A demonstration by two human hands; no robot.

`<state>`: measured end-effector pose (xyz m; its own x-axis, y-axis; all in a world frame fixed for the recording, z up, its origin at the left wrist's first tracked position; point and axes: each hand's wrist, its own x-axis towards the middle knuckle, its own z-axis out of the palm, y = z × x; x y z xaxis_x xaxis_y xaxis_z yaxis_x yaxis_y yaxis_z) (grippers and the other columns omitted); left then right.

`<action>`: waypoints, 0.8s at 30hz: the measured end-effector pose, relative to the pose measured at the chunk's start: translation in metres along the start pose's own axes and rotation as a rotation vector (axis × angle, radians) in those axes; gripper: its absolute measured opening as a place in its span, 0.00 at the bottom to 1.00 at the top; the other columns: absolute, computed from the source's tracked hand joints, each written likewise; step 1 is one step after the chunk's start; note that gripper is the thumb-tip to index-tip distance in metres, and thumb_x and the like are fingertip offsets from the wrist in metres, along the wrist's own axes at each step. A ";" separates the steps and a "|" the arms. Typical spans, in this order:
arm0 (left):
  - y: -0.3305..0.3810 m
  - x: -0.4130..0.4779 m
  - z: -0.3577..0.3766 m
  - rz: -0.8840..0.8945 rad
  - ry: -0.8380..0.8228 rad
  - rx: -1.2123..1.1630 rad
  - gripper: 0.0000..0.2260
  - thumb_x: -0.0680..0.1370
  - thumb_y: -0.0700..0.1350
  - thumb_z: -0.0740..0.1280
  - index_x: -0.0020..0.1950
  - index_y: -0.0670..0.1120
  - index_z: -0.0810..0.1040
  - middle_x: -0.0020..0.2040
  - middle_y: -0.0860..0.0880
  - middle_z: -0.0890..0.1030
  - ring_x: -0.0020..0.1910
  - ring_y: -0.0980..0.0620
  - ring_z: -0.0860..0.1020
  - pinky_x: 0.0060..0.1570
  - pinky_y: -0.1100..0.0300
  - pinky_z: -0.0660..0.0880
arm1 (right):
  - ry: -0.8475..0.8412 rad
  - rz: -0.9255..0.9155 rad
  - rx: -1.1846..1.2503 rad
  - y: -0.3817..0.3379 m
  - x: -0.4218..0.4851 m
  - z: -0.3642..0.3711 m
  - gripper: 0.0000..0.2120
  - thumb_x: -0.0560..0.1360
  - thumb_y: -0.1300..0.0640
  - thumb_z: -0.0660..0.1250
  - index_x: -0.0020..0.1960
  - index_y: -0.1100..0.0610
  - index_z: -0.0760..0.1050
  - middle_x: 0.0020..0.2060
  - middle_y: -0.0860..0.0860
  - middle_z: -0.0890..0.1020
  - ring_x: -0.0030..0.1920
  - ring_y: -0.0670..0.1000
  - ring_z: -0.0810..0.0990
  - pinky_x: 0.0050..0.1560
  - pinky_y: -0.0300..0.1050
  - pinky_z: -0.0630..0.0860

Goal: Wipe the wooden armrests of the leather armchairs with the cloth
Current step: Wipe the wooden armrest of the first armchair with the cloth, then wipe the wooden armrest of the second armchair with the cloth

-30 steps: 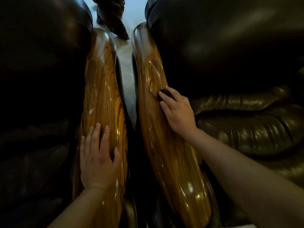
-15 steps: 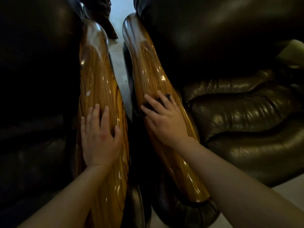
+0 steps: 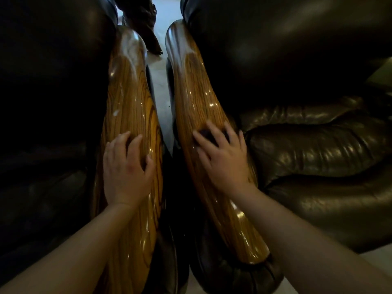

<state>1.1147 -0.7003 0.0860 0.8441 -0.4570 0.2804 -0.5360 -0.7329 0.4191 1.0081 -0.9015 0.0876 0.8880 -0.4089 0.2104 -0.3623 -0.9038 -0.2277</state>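
Observation:
Two glossy wooden armrests run side by side away from me: the left armrest (image 3: 129, 102) and the right armrest (image 3: 197, 92). My right hand (image 3: 224, 160) presses flat on the middle of the right armrest, holding a small dark cloth (image 3: 209, 133) that peeks out between its fingers. My left hand (image 3: 125, 170) rests flat on the left armrest with fingers apart and nothing in it. A pale smudge shows higher up on the left armrest.
Dark leather armchair (image 3: 314, 145) with puffy cushions fills the right side, another dark armchair (image 3: 46, 102) the left. A narrow gap of pale floor (image 3: 162, 96) lies between the armrests. A dark carved wooden piece (image 3: 146, 24) stands at the far end.
My right hand with the cloth has slid down the right armrest toward me, from its upper part to the middle. My left hand stays resting on the left armrest.

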 end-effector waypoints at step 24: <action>-0.002 0.002 -0.003 -0.067 -0.032 0.018 0.22 0.77 0.53 0.59 0.69 0.49 0.71 0.71 0.45 0.70 0.72 0.44 0.65 0.70 0.41 0.66 | 0.145 -0.157 0.168 -0.010 0.005 0.008 0.17 0.70 0.64 0.71 0.59 0.56 0.81 0.67 0.54 0.77 0.68 0.61 0.72 0.66 0.65 0.68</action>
<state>1.1173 -0.6986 0.0880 0.8783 -0.4223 0.2242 -0.4781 -0.7710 0.4207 1.0190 -0.8936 0.0830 0.8752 -0.2904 0.3870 -0.1605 -0.9288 -0.3339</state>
